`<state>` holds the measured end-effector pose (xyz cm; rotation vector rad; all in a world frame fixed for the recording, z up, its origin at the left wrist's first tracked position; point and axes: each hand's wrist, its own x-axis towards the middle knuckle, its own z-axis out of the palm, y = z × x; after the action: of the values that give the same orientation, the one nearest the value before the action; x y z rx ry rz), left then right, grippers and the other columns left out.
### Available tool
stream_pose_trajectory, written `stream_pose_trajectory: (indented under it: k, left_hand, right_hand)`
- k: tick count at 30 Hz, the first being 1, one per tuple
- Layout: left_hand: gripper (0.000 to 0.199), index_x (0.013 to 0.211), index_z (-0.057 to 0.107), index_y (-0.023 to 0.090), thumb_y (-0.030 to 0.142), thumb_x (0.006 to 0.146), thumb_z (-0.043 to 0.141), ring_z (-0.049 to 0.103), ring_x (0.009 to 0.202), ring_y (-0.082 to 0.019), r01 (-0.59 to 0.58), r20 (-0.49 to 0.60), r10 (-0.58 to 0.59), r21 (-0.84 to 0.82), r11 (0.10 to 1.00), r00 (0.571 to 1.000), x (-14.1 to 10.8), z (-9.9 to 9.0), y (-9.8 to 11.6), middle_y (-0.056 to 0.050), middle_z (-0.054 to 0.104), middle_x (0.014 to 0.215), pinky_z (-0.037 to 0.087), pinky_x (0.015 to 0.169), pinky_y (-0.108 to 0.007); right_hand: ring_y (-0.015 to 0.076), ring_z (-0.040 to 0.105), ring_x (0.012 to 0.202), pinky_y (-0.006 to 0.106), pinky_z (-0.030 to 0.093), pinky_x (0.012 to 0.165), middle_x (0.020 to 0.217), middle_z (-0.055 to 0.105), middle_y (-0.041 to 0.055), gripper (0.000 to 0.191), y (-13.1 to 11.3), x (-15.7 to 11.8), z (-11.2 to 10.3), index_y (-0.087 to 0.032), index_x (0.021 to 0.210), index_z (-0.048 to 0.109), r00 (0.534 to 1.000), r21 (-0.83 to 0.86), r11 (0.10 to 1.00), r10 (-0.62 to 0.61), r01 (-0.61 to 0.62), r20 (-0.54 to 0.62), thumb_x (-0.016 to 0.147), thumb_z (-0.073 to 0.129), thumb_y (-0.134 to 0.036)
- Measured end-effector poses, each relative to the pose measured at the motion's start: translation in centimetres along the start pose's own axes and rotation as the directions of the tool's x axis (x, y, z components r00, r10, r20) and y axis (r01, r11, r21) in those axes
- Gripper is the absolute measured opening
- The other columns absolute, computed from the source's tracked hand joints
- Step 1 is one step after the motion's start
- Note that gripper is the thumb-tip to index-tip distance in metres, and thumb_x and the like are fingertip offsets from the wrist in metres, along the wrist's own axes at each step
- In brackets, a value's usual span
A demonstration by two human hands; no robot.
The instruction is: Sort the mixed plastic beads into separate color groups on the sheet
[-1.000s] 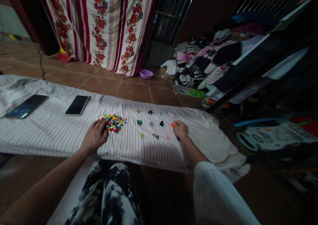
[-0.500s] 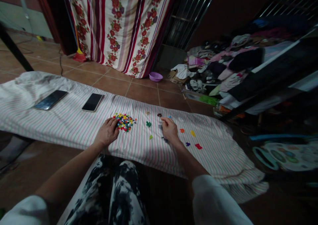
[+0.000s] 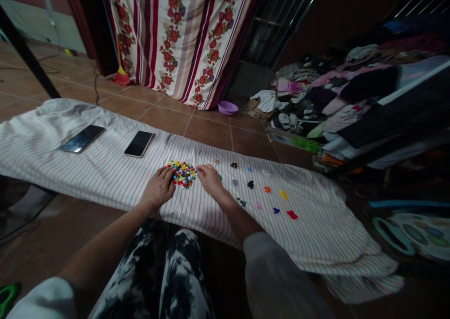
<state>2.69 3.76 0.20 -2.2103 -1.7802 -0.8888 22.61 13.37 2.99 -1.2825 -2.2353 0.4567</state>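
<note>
A heap of small multicoloured pieces [image 3: 183, 174] lies on the striped cloth [image 3: 197, 216]. My left hand [image 3: 159, 186] rests at the heap's left edge, its fingers curled; whatever is under the fingertips is too small to make out. Just right of the heap is my right hand [image 3: 210, 178], thumb and forefinger pinched together, and anything between them cannot be made out. Small groups sorted by colour lie farther right, among them brown [image 3: 234, 165], black [image 3: 251, 184], orange [image 3: 267, 189], yellow [image 3: 283, 194] and red [image 3: 292, 214]. My right hand partly hides a green group.
Two phones, one at the far left [image 3: 83, 139] and one nearer [image 3: 139, 144], lie on the cloth. Beyond its far edge are a purple bowl [image 3: 228, 108] and a floral curtain [image 3: 193, 42]. Clothes [image 3: 316, 89] are piled at the right.
My right hand has moved left from the brown and grey groups to the heap's right side, uncovering the black and pink groups. My left hand stays beside the heap. The view has shifted slightly.
</note>
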Motion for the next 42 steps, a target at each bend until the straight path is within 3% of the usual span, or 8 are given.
stream_pose_trajectory:
  k: [11, 26, 30, 34, 39, 42]
  left_hand:
    - [0.035, 0.116, 0.054, 0.008, 0.018, 0.084, 0.044, 0.048, 0.118, -0.027, -0.008, -0.004, 0.008, 0.011, 1.000, 1.000, 0.1, -0.1, 0.0, -0.015, 0.060, 0.117, 0.042, 0.106, -0.045]
    - [0.036, 0.116, 0.055, 0.009, 0.020, 0.084, 0.042, 0.050, 0.115, -0.029, -0.058, -0.038, 0.059, 0.024, 0.998, 0.998, 0.1, 0.0, -0.2, -0.016, 0.062, 0.113, 0.045, 0.102, -0.047]
    - [0.036, 0.115, 0.055, 0.007, 0.021, 0.084, 0.043, 0.050, 0.115, -0.029, -0.065, -0.044, 0.066, 0.034, 0.997, 0.997, 0.0, 0.1, -0.4, -0.017, 0.061, 0.114, 0.044, 0.102, -0.045]
    - [0.036, 0.116, 0.054, 0.010, 0.021, 0.083, 0.043, 0.051, 0.115, -0.029, -0.081, -0.036, 0.081, 0.026, 0.996, 0.996, -0.1, 0.3, -0.7, -0.016, 0.062, 0.113, 0.044, 0.102, -0.047]
    - [0.037, 0.117, 0.053, 0.012, 0.021, 0.082, 0.043, 0.051, 0.115, -0.030, -0.083, -0.045, 0.083, 0.008, 0.997, 0.996, -0.1, 0.5, -0.8, -0.016, 0.062, 0.113, 0.044, 0.101, -0.049]
    - [0.037, 0.116, 0.054, 0.012, 0.022, 0.082, 0.043, 0.052, 0.115, -0.030, -0.076, -0.057, 0.077, 0.006, 0.997, 0.995, -0.1, 0.4, -0.7, -0.016, 0.062, 0.112, 0.045, 0.101, -0.049]
  right_hand:
    - [0.0181, 0.057, 0.093, 0.027, 0.043, 0.082, 0.098, 0.059, 0.0054, 0.023, -1.6, 1.8, 2.0, -0.025, 0.100, 0.071, 0.995, -0.058, 0.997, 0.053, -0.048, 0.087, 0.087, 0.053, -0.019]
    - [0.0158, 0.058, 0.092, 0.027, 0.045, 0.087, 0.097, 0.064, 0.0037, 0.028, -0.3, -0.6, 0.4, -0.022, 0.098, 0.066, 0.997, 0.066, 0.997, -0.028, 0.034, -0.077, 0.084, 0.044, -0.012]
    - [0.0156, 0.059, 0.087, 0.027, 0.046, 0.084, 0.094, 0.064, 0.0041, 0.029, 1.7, -2.2, -1.7, -0.021, 0.095, 0.068, 0.985, 0.082, 0.997, 0.012, 0.002, -0.173, 0.082, 0.043, -0.013]
    - [0.0172, 0.060, 0.088, 0.029, 0.046, 0.084, 0.094, 0.065, 0.0050, 0.030, 5.0, -3.8, -5.5, -0.021, 0.092, 0.069, 0.952, 0.074, 0.992, 0.117, -0.100, -0.282, 0.080, 0.043, -0.014]
    - [0.0203, 0.061, 0.090, 0.032, 0.046, 0.086, 0.095, 0.068, 0.0086, 0.030, 9.6, -5.5, -11.1, -0.017, 0.092, 0.070, 0.880, 0.024, 0.952, 0.292, -0.306, -0.374, 0.077, 0.044, -0.017]
    - [0.0197, 0.062, 0.094, 0.030, 0.045, 0.089, 0.098, 0.070, 0.0094, 0.032, 12.2, -6.8, -13.3, -0.015, 0.096, 0.071, 0.821, -0.023, 0.889, 0.411, -0.456, -0.396, 0.077, 0.044, -0.017]
